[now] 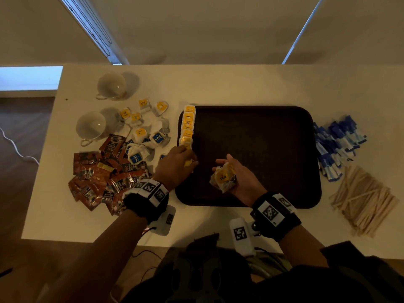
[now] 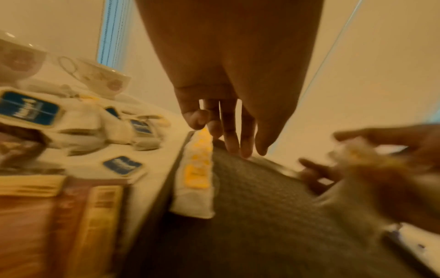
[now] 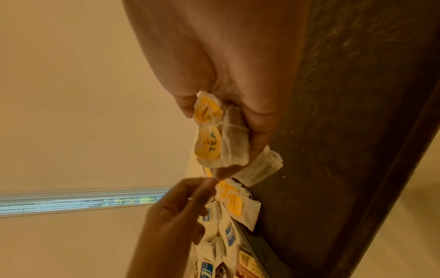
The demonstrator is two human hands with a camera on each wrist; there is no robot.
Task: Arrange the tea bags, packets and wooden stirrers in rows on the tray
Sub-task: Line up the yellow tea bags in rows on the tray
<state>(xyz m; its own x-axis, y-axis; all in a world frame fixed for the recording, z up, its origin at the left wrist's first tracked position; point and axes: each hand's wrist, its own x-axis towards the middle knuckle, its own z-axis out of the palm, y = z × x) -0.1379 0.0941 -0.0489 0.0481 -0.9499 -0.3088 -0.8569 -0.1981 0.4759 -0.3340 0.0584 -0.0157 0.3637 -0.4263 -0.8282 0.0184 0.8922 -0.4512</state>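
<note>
A dark brown tray (image 1: 262, 149) lies in the middle of the white table. Several yellow-tagged tea bags (image 1: 188, 125) form a row along its left edge, also seen in the left wrist view (image 2: 199, 169). My left hand (image 1: 185, 157) hovers over the near end of that row, its fingers (image 2: 228, 135) straight and holding nothing. My right hand (image 1: 236, 171) is palm up over the tray's near middle, its fingers curled round a bundle of yellow-tagged tea bags (image 1: 223, 177), clearly visible in the right wrist view (image 3: 212, 139).
Left of the tray lie loose yellow- and blue-tagged tea bags (image 1: 144, 132), red-brown packets (image 1: 105, 176) and two cups (image 1: 110, 85) (image 1: 91, 125). Blue sachets (image 1: 336, 145) and wooden stirrers (image 1: 363, 200) are piled to its right.
</note>
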